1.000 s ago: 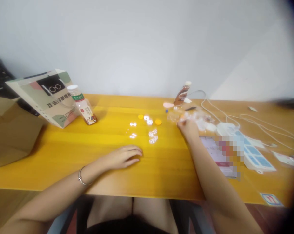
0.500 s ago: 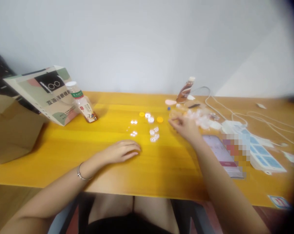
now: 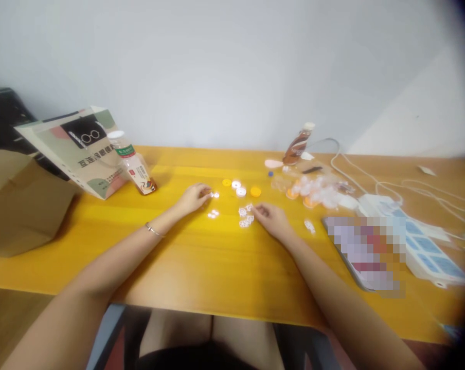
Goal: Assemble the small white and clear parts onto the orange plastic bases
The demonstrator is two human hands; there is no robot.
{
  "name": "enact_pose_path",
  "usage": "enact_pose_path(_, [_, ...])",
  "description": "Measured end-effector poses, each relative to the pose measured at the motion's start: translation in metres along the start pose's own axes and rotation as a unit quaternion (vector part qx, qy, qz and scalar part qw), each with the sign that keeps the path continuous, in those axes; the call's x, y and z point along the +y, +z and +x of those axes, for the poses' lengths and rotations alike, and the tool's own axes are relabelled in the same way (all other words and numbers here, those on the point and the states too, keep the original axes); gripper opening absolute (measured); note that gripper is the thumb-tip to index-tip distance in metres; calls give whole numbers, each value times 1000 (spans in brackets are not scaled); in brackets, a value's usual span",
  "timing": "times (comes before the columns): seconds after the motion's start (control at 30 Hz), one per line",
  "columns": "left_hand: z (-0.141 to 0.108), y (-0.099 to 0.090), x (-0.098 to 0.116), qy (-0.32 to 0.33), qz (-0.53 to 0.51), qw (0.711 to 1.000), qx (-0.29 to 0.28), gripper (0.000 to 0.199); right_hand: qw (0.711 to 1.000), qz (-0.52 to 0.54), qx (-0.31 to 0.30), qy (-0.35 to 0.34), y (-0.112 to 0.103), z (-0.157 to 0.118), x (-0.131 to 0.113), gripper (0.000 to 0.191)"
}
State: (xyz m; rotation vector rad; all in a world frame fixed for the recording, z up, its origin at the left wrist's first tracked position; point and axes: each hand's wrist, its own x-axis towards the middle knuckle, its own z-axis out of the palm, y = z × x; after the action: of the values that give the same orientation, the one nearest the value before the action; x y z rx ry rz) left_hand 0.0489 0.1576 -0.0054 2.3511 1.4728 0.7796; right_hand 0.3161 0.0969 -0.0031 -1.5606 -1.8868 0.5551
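My left hand (image 3: 194,199) rests on the table with its fingers bent together at a pair of small white round pieces (image 3: 216,195). Whether one is pinched between the fingertips is too small to tell. A second group of small white pieces (image 3: 213,214) lies just nearer to me. My right hand (image 3: 271,219) has its fingers curled and pressed together beside several white patterned, gear-like pieces (image 3: 243,211); anything in its fingertips is hidden. Beyond both hands lie two white discs (image 3: 240,192), a yellow disc (image 3: 227,183) and an orange-yellow disc (image 3: 255,191).
A bottle (image 3: 134,164) and a printed paper bag (image 3: 97,154) stand left, beside a brown bag (image 3: 24,200). On the right are a cola bottle (image 3: 297,146), clear plastic bits (image 3: 321,187), a phone (image 3: 356,252), a power strip (image 3: 429,252) and cables. One white patterned piece (image 3: 309,226) lies near the phone.
My left hand has moved forward from lying flat on the table to the small white pieces. My right hand has come left and nearer to me, from the plastic bits to the patterned pieces.
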Motion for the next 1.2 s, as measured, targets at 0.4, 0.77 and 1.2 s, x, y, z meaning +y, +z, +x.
enact_pose_path(0.4, [2, 6, 2, 7, -20, 1000, 5, 16, 1000, 13, -15, 14, -1, 0, -3, 25])
enact_pose_path(0.77, [-48, 2, 65, 166, -100, 975, -113, 16, 1000, 21, -21, 7, -2, -1, -5, 25])
enact_pose_path(1.2, [35, 4, 35, 41, 3, 999, -18, 27, 999, 29, -21, 7, -4, -2, -4, 26])
